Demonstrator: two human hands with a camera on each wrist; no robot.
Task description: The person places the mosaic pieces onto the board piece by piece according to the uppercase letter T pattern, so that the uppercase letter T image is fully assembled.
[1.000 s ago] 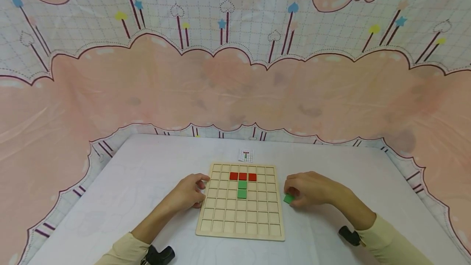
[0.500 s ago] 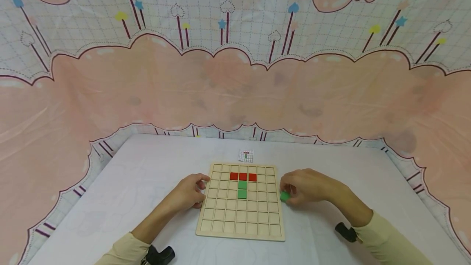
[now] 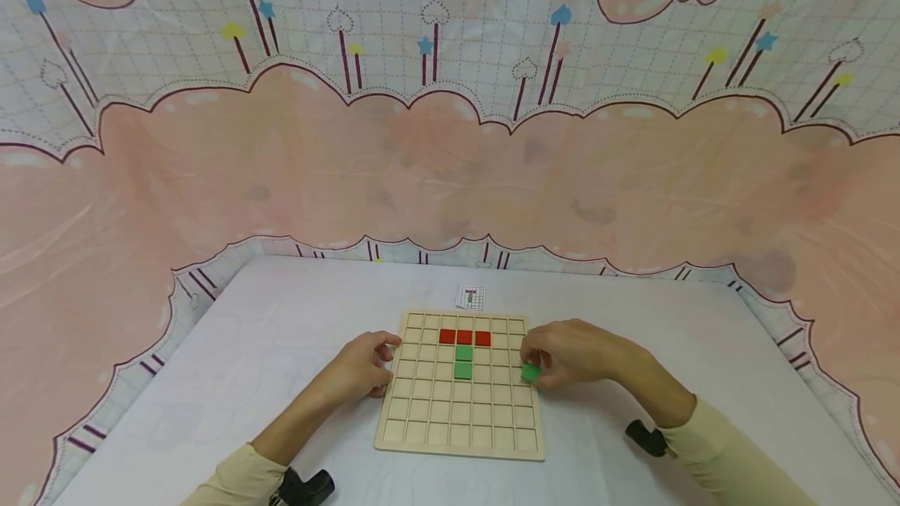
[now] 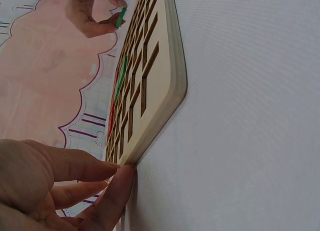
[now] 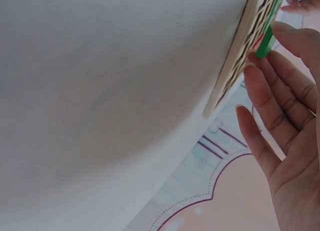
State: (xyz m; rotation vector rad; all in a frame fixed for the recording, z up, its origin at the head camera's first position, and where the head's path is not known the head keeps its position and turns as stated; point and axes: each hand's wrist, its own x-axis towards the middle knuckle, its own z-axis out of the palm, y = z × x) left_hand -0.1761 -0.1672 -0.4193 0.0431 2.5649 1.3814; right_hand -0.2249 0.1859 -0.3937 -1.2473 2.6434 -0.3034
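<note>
In the head view, a wooden grid board [image 3: 460,437] lies flat on the table. Three red tiles [image 3: 464,337] sit in a row near its far edge, with two green tiles [image 3: 462,361] in a column below the middle one. My left hand [image 3: 358,365] holds the board's left edge; the left wrist view shows thumb and finger [image 4: 117,196] meeting at that edge. My right hand [image 3: 580,354] pinches another green tile [image 3: 530,372] between thumb and fingers, over the board's right edge. The right wrist view shows this green tile [image 5: 266,43] tilted, its other fingers spread loosely.
A small printed card [image 3: 470,297] with a coloured grid pattern lies just beyond the board. White cloth covers the table [image 3: 281,318]. Behind stands a pink and white patterned backdrop [image 3: 450,170]. Black wrist cameras [image 3: 645,438] sit at both sleeves.
My right hand has moved left with the green tile, from beside the board to over its right edge. My left hand and the board have stayed in place.
</note>
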